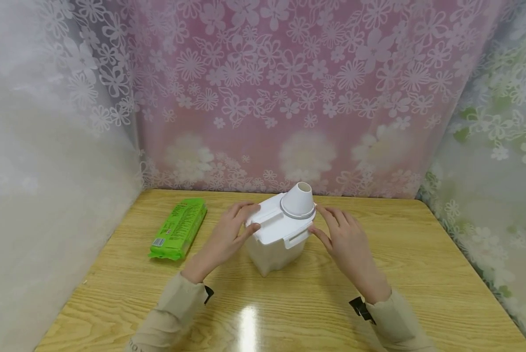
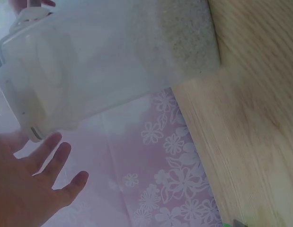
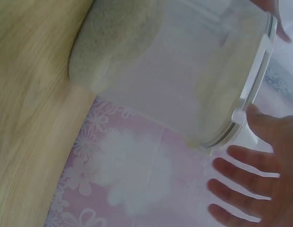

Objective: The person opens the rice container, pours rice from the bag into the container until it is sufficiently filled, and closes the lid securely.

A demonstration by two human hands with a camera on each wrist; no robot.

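A clear plastic food storage container stands on the table in front of me, with pale rice-like grains in its lower part. On top is a white lid carrying a cone-shaped cap, and a latch runs along the near right side. My left hand rests at the lid's left edge, fingers spread and thumb near its front. At the opposite side, the thumb of my right hand touches the lid by the latch. Its other fingers are extended and apart.
To the left of the container lies a green plastic-wrapped packet with printed text. The wooden table ends at a pink floral curtain behind, and pale curtains hang on both sides.
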